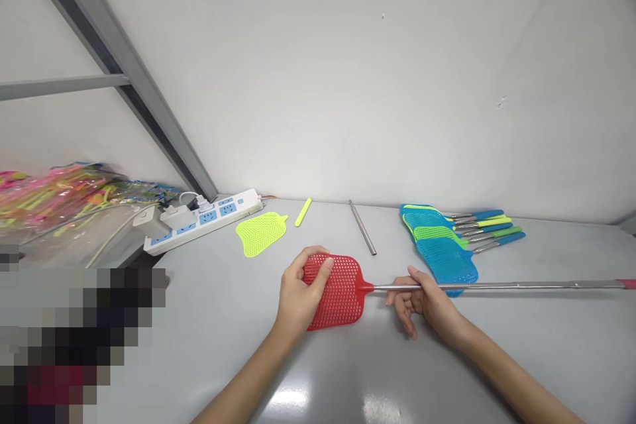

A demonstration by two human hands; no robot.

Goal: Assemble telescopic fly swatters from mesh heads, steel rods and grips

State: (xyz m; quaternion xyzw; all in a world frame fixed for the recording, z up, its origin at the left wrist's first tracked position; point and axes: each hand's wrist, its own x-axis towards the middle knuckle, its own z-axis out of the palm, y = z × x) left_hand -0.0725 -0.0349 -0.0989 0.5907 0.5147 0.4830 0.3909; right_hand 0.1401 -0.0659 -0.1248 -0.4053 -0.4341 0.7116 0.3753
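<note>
A red fly swatter (342,291) with a perforated head lies crosswise in front of me. Its extended metal rod (517,285) runs right to a pinkish-red grip (627,284) at the picture's edge. My left hand (305,291) grips the far side of the head, thumb on top and fingers mostly hidden behind. Around the rod, close to the neck, my right hand (427,301) is loosely curled, the rod passing between thumb and fingers. Just beyond that hand lies a pile of blue and green fly swatters (447,258) with retracted handles.
Along the wall lie a yellow-green swatter head (262,233), a yellow-green grip (303,212) and a bare metal rod (363,228). A white power strip (203,222) with plugs sits at left. Plastic-wrapped colourful items (64,199) lie beyond the grey frame (134,89).
</note>
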